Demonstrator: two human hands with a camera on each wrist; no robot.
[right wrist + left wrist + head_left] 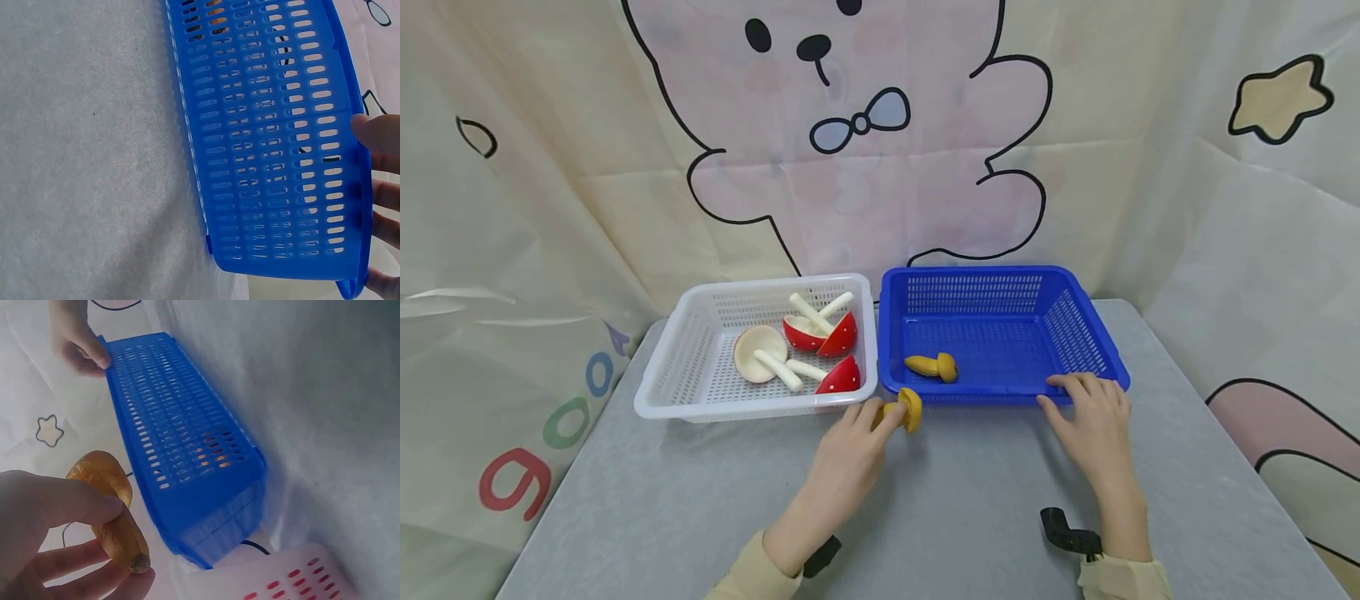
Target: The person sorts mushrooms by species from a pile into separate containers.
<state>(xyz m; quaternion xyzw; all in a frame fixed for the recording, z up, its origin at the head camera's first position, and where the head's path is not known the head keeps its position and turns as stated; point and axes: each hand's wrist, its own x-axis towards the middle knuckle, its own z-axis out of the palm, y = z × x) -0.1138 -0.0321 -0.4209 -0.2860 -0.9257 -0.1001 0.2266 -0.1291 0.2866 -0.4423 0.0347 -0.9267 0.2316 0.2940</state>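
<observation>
A yellow-brown toy mushroom (912,410) is pinched between the thumb and fingers of my left hand (838,467), just in front of the gap between the two baskets. The left wrist view shows the mushroom's (119,534) curved stem and dark tip, the thumb lying across it. My right hand (1093,425) grips the front rim of the blue basket (1000,296) near its right corner. Its thumb (375,132) is on the outer side, with fingers over the edge. Inside that basket, a second yellow-brown mushroom (934,367) lies on its side at the front left.
A white basket (658,392) stands left of the blue one, holding several red-capped toy mushrooms (840,377) with white stems. Both baskets sit on a grey table (970,500). A printed curtain (1090,125) hangs behind and at the sides.
</observation>
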